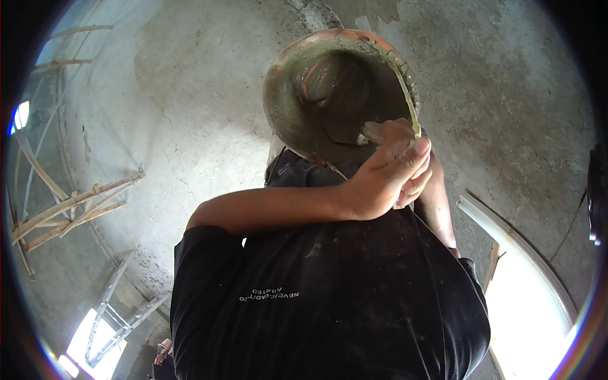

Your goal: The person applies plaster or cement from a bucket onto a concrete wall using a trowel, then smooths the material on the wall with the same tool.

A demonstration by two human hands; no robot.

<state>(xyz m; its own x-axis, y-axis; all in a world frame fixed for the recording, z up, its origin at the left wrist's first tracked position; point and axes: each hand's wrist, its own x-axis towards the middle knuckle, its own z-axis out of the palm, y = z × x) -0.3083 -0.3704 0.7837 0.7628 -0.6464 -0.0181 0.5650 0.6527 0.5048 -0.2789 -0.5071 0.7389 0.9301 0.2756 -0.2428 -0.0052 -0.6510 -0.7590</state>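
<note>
A round bucket [277, 104] with a mortar-crusted, orange-tinged rim stands in front of my body, its mouth facing me. Its inside is dark and coated grey-green, with orange streaks. Over its right side runs a thin, pale, crusted handle [405, 88]. My left hand [396, 174] reaches across my body and is closed around the handle at the near right rim. Behind it, my right hand [389, 131] is partly hidden and bends over the bucket's mouth. Its fingers look curled beside a small whitish piece [362, 139]; what they grip is unclear.
Rough grey concrete [190, 95] surrounds the bucket. Wooden trestle-like frames [76, 209] stand at the left, and a metal ladder [114, 316] at the lower left. Part of another person [164, 351] shows near it. A white-edged bright opening [532, 291] lies at the right.
</note>
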